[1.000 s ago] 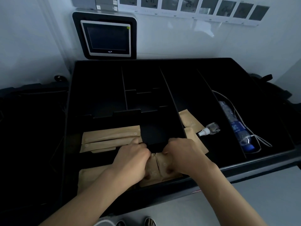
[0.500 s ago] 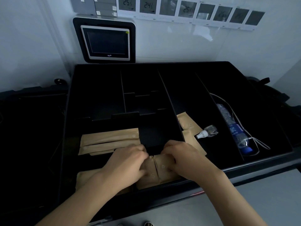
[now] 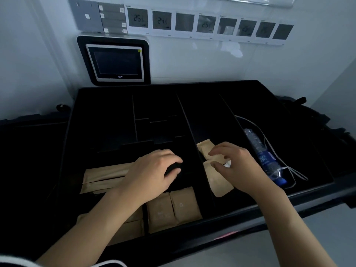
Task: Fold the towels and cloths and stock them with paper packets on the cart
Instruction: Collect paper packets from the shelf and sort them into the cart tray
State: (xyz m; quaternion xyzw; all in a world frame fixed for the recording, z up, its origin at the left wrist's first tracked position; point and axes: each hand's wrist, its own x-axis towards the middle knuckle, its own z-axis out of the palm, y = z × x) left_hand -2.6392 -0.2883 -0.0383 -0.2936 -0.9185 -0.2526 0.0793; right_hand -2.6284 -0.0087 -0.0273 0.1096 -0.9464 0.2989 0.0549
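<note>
On the cart tray [image 3: 73, 143], long flat brown paper packets [image 3: 104, 176] lie left. Next, the left hand [image 3: 152, 174] rests loose, holding nothing. Square packets [image 3: 173, 209] sit in front. The right hand [image 3: 237, 166], fingers apart, reaches two packets [image 3: 215, 176]. They look light and bendy; pinch an edge.

Hotel service area: housekeeping cart tray [image 3: 73, 143], wall thermostats [image 3: 137, 18] w/ touchscreen [image 3: 117, 62].
</note>
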